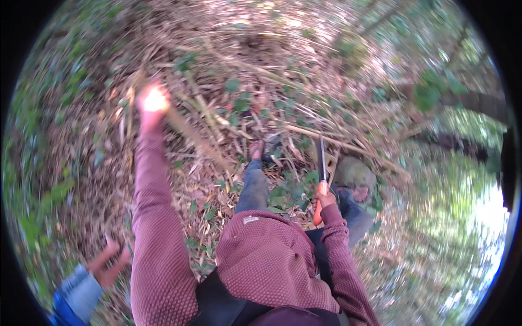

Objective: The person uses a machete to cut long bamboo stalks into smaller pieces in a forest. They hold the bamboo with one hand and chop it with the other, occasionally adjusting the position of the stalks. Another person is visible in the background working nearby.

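My left arm, in a maroon sleeve, reaches far forward. Bright sunlight washes out my left hand (155,100), whose fingers look closed around a brown stick (190,133). The stick slants down to the right and is smeared by motion. Closer to my body, my right hand (325,199) grips the orange handle of a machete (322,163). Its dark, narrow blade points away from me, over the cut stalks. My feet and dark trousers (254,185) show between the two hands.
Dry leaves, cane-like stalks (304,131) and green vines cover the ground. A mossy, rounded rock-like lump (354,173) lies beside my right knee. Trunks (473,103) lean at the right. Another person's bare limbs and blue clothing (81,293) show at lower left.
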{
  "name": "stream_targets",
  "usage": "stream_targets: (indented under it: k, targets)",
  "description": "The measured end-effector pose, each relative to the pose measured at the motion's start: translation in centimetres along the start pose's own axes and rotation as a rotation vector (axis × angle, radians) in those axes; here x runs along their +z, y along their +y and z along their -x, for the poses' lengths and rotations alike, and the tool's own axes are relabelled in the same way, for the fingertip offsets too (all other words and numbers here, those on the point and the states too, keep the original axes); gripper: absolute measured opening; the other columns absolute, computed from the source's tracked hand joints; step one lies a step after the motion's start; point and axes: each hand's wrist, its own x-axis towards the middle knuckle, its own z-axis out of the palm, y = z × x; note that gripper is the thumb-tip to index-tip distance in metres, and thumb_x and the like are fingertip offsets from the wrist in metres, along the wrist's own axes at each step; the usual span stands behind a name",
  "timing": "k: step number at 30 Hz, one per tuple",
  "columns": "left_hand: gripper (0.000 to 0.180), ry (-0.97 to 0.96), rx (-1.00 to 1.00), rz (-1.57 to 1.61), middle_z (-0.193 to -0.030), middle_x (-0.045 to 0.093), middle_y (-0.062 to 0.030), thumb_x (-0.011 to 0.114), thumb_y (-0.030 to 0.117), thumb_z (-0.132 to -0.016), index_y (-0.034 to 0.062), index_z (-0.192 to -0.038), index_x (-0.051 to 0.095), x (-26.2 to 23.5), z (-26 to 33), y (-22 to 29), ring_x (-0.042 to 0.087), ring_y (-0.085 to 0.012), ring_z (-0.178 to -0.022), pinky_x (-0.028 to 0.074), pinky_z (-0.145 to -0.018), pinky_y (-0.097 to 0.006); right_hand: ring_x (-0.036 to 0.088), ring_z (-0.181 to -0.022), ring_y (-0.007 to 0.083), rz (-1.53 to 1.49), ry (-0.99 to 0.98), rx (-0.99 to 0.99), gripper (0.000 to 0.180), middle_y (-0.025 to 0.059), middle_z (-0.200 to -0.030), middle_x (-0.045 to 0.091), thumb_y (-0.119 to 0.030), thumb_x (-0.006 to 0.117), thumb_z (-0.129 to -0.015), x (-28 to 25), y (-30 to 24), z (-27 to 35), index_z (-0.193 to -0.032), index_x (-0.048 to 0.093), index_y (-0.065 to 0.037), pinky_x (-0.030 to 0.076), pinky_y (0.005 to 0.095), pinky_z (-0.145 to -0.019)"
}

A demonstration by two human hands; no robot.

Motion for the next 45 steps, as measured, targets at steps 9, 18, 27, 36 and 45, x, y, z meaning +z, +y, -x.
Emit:
stream_targets:
  k: [9,18,27,36,45]
  targets:
    - [0.073,0.509,0.528,-1.294,-0.113,0.051,-0.0202,0.073,0.04,-0.066,0.0032,-0.121,0.042,-7.3,-5.3,0.2,0.051,-0.0257,-0.103,0.045,-0.082,-0.041,0.051,-0.043,0.0167,-0.298,0.008,-0.016,0.011,0.0072,-0.056,0.052,-0.008,0.06,-0.07,-5.0,3.8,4.3,-0.077,0.053,-0.002,0.043,0.0304,-0.039]
    - [0.049,-0.947,0.375,-1.463,-0.114,0.052,-0.0189,0.06,0.03,-0.078,0.002,-0.116,0.049,29.6,7.4,-36.8,0.05,-0.0304,-0.106,0.039,-0.091,-0.036,0.048,-0.045,0.0142,-1.047,0.075,-0.465,0.024,0.0064,-0.062,0.049,-0.002,0.056,-0.073,-12.8,4.3,7.0,-0.095,0.045,-0.002,0.043,0.0278,-0.041]
    - [0.043,-0.917,-0.149,-0.851,-0.093,0.059,-0.0108,0.057,0.021,-0.082,0.0036,-0.121,0.046,59.0,14.1,-55.5,0.059,-0.0171,-0.077,0.046,-0.06,-0.026,0.05,-0.048,0.0148,-1.084,0.286,-0.817,0.033,0.0072,-0.064,0.05,-0.004,0.057,-0.072,-24.8,4.2,4.3,-0.1,0.041,0.0,0.044,0.0276,-0.045]
    - [0.053,-0.747,-0.293,-0.675,-0.136,0.029,-0.0153,0.032,0.032,-0.091,0.0068,-0.135,0.017,67.6,11.0,-66.0,0.03,-0.0281,-0.124,0.029,-0.099,-0.046,0.048,-0.049,0.0151,-1.259,0.251,-0.803,0.04,0.0071,-0.062,0.046,-0.011,0.061,-0.069,-30.0,7.5,5.0,-0.099,0.037,-0.003,0.044,0.029,-0.048]
    - [0.044,-0.806,-0.277,-0.368,-0.087,0.052,-0.0081,0.031,0.048,-0.09,0.0076,-0.098,0.045,71.6,17.8,-67.0,0.052,-0.0231,-0.083,0.04,-0.083,-0.042,0.05,-0.049,0.0156,-1.336,0.282,-0.838,0.038,0.008,-0.061,0.047,-0.011,0.06,-0.07,-32.7,9.2,5.2,-0.1,0.038,-0.002,0.045,0.0298,-0.049]
